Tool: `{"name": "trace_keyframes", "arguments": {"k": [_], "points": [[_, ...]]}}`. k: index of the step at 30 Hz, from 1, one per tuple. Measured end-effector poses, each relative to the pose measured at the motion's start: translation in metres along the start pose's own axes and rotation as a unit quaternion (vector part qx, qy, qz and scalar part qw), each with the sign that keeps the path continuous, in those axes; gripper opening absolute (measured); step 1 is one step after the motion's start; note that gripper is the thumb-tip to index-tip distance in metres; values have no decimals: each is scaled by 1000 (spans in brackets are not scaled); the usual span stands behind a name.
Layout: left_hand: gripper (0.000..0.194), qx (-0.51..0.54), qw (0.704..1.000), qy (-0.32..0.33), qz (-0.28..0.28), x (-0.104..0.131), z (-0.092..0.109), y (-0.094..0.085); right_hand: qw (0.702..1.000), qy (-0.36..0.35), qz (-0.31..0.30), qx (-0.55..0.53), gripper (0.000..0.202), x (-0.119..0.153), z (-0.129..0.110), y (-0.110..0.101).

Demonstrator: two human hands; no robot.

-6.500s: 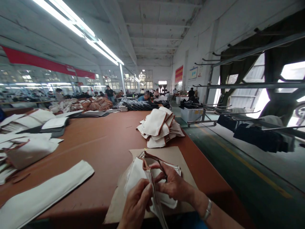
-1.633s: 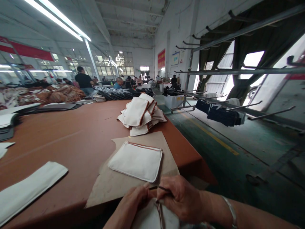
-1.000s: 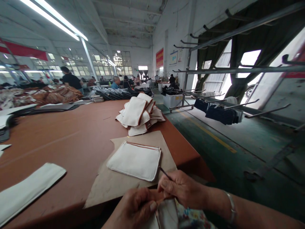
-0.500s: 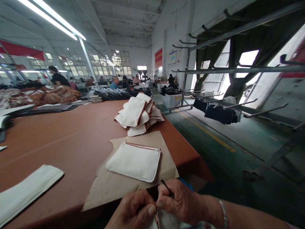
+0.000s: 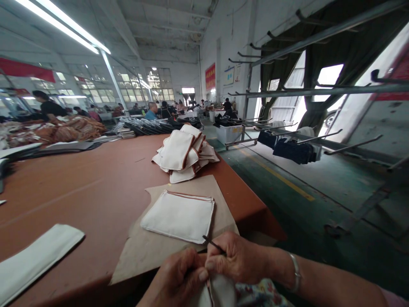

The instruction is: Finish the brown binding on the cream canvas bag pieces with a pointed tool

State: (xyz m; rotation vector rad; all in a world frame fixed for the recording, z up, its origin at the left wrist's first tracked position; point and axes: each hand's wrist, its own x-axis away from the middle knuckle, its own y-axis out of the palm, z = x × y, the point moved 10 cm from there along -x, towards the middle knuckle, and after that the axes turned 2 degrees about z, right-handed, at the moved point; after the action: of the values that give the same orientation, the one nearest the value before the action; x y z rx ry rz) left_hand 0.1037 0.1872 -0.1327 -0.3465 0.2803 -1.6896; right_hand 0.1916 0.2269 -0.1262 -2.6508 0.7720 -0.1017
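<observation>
At the table's front edge, my left hand [image 5: 180, 277] pinches the brown-edged seam of a white fabric piece [image 5: 222, 290], which hangs low in front of me. Beside it, touching, my right hand [image 5: 238, 258] has its fingers closed round a thin dark metal tool [image 5: 213, 244]; its thumb presses at the same seam. The tool's tip points up and left; its working end is hidden, so its kind is unclear. Just beyond my hands, a flat white pouch with brown edging [image 5: 179, 216] lies on a sheet of brown paper [image 5: 131, 251].
A pile of similar white pieces [image 5: 180, 151] stands farther back on the brown-covered table [image 5: 96, 183]. At the left lies a long white panel [image 5: 41, 260]. To the right, a metal rack [image 5: 319, 91] with prongs stands on the green floor. People sit at work far off.
Both hands have shifted slightly left and up. The thin tool in my right hand has tilted flatter, its tip now reaching the flat pouch's near corner in view. The held piece shows more.
</observation>
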Motion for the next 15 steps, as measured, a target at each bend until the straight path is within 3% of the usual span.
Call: {"name": "trace_keyframes", "arguments": {"k": [5, 8, 12, 15], "points": [[51, 157, 981, -87, -78, 2, -17, 6, 999, -20, 8, -24, 41, 2, 5, -2], [52, 204, 967, -86, -124, 6, -6, 2, 999, -17, 22, -36, 47, 4, 14, -9], [52, 159, 976, -59, -135, 4, 7, -3, 1000, -3, 13, 23, 49, -1, 21, -16], [59, 98, 989, -35, -103, -4, 6, -2, 985, -67, 53, 151, 42, -12, -2, -23]]}}
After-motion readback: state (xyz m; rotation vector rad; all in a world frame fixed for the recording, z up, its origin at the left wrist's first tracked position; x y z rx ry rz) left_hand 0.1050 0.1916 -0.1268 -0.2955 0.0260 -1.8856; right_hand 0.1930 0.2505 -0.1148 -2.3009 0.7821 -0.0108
